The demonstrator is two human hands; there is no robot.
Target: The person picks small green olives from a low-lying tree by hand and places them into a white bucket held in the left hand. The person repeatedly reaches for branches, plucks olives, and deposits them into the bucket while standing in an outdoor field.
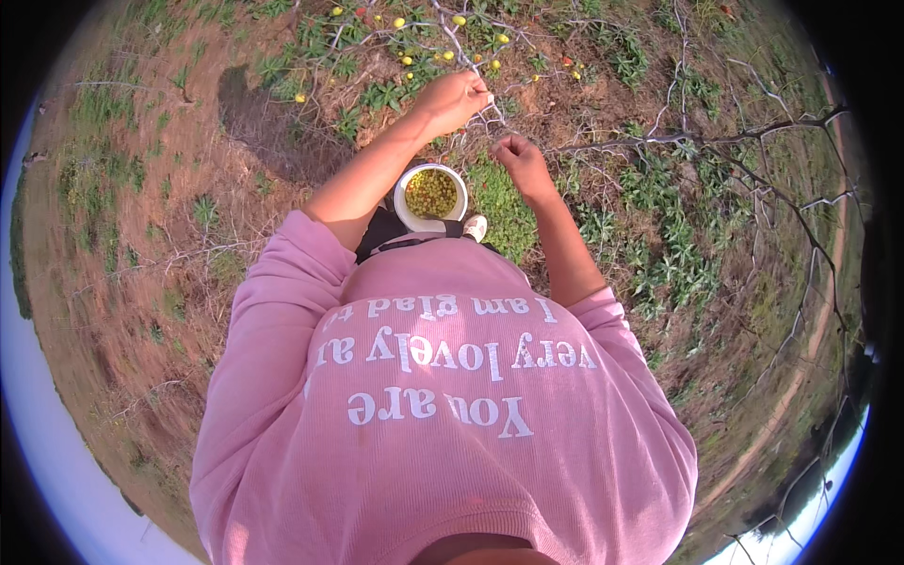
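My left hand (455,101) is raised over a thin, pale, thorny branch (501,116), its fingertips bent together at the twigs. Whether they pinch a twig or a fruit is too small to tell. Lower and to the right, my right hand (521,164) has its fingers curled beside the same branch; what lies between them is hidden. Beneath the hands stands a white plastic bucket (461,201), partly filled with small yellow-green and reddish fruits (429,193). More yellow fruits (448,56) show among the branches past my left hand.
A long thorny branch (635,141) reaches across the right side, with bare twigs hanging from it. Low green weeds (512,212) grow beside the bucket. My shoe (475,226) is close to the bucket's right side. Dry reddish ground (155,212) spreads to the left.
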